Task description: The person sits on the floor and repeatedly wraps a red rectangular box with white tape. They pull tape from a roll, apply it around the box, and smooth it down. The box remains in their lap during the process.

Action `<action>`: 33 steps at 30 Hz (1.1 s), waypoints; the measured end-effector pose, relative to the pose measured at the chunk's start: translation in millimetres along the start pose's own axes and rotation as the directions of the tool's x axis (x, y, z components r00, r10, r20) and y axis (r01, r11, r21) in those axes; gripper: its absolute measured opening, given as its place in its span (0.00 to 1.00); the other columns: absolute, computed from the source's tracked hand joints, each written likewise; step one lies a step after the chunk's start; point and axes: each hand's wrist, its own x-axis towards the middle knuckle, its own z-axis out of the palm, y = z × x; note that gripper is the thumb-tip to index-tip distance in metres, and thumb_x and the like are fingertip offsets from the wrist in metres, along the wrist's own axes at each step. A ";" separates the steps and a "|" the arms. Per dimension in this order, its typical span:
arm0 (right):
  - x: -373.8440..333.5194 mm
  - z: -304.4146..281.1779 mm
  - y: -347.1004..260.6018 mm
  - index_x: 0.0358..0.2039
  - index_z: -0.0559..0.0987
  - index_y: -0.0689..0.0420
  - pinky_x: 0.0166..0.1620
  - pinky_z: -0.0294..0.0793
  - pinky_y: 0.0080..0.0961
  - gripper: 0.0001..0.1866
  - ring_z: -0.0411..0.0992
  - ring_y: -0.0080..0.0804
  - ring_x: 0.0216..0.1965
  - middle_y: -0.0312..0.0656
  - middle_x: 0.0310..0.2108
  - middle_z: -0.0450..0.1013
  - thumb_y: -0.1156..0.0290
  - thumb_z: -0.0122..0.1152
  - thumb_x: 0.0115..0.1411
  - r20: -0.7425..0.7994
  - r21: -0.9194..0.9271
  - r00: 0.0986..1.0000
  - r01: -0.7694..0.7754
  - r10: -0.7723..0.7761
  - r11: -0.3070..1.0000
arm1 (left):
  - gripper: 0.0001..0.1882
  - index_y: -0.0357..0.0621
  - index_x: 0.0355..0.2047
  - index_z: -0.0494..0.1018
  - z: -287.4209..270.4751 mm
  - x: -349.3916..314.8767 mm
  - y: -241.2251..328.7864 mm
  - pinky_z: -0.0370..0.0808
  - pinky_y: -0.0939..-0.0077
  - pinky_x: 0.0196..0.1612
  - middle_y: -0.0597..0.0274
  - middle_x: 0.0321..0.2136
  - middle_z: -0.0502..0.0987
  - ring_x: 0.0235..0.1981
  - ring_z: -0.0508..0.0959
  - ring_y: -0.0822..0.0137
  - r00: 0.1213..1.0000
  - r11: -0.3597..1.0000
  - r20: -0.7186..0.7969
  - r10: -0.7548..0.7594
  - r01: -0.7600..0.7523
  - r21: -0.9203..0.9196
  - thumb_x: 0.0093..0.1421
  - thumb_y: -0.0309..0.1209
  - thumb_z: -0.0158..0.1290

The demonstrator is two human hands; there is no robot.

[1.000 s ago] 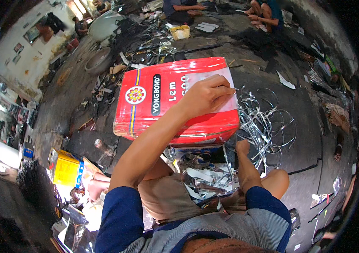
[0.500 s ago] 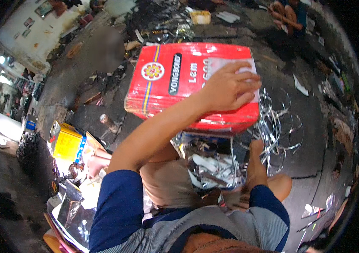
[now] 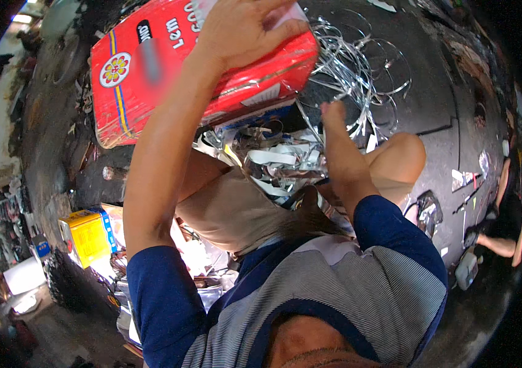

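A large red box (image 3: 178, 73) with a round flower emblem and a blue-and-yellow stripe lies in front of me. My left hand (image 3: 245, 34) rests across its top over a pale patch, fingers apart; the fingertips are partly cut off at the upper edge. To the right of the box, my right hand (image 3: 333, 111) is closed beside a tangle of shiny silver strips (image 3: 362, 80). Whatever it pinches is too small to make out. Between my legs, below the box, is a heap of white and silver scraps (image 3: 279, 156).
At my left stands a yellow tin (image 3: 88, 238) with a blue band, near brightly lit papers. A short wooden-looking stub (image 3: 114, 173) is left of my knee. At the far right, another person's arm (image 3: 499, 245) shows, with a black plastic bag (image 3: 428, 211) nearer me.
The whole view has shifted, so the box and strips now appear higher and farther left. My left hand stays on the box and my right hand stays beside the strips.
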 end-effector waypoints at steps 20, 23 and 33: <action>46.3 -131.7 -39.1 0.35 0.86 0.61 0.47 0.77 0.38 0.21 0.81 0.46 0.42 0.54 0.37 0.82 0.54 0.67 0.53 -0.168 0.344 0.981 -0.031 0.094 0.939 | 0.10 0.48 0.33 0.77 9.5 -60.7 88.7 0.78 0.65 0.34 0.63 0.31 0.74 0.37 0.78 0.59 0.947 0.964 -0.196 0.256 -0.235 0.123 0.48 0.31 0.58; 33.0 -219.2 -78.7 0.44 0.83 0.62 0.51 0.77 0.39 0.25 0.80 0.51 0.43 0.53 0.41 0.82 0.56 0.69 0.51 -0.357 0.630 0.915 0.086 0.189 0.771 | 0.06 0.46 0.30 0.75 52.8 -119.2 134.0 0.80 0.62 0.32 0.60 0.32 0.78 0.38 0.79 0.58 0.982 1.000 0.191 0.013 -0.009 -0.019 0.51 0.30 0.58; -25.0 -262.2 -71.7 0.50 0.80 0.60 0.53 0.76 0.37 0.22 0.79 0.47 0.47 0.50 0.45 0.80 0.61 0.67 0.59 -0.341 0.299 0.876 0.445 -0.341 0.844 | 0.11 0.48 0.37 0.84 138.1 -217.2 106.1 0.81 0.53 0.43 0.52 0.37 0.85 0.42 0.85 0.50 0.490 0.831 0.693 -0.528 0.466 0.304 0.55 0.33 0.58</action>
